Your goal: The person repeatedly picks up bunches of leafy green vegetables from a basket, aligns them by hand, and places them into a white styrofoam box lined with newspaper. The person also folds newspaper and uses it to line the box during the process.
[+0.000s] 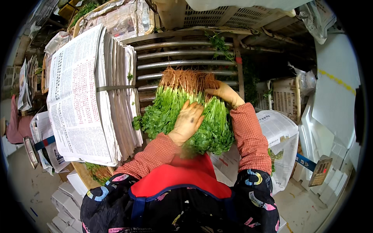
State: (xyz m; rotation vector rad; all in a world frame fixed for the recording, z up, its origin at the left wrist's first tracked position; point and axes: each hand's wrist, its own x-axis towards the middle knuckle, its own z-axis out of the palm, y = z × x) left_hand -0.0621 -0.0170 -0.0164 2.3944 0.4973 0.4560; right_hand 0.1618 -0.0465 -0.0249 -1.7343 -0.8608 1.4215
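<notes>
A wide bundle of cilantro (166, 107) lies before me on a rack of metal bars (186, 62), its brown roots (186, 77) away from me and its leaves towards my red apron (186, 177). My left hand (188, 121), in a stained pale glove, rests flat on the stems and leaves, fingers slightly apart. At the right end of the roots, my right hand (225, 93), also gloved, curls around the root end of some stems; part of its fingers is hidden among the roots. Checked sleeves cover both forearms.
A thick strapped stack of newspapers (78, 99) stands on the rack's left. Loose sprigs (220, 45) hang over the far bars. Plastic crates (282, 96) and a newspaper-covered container (279, 139) are at right, near a scale display (320, 171). Another person's sleeve (19, 125) shows far left.
</notes>
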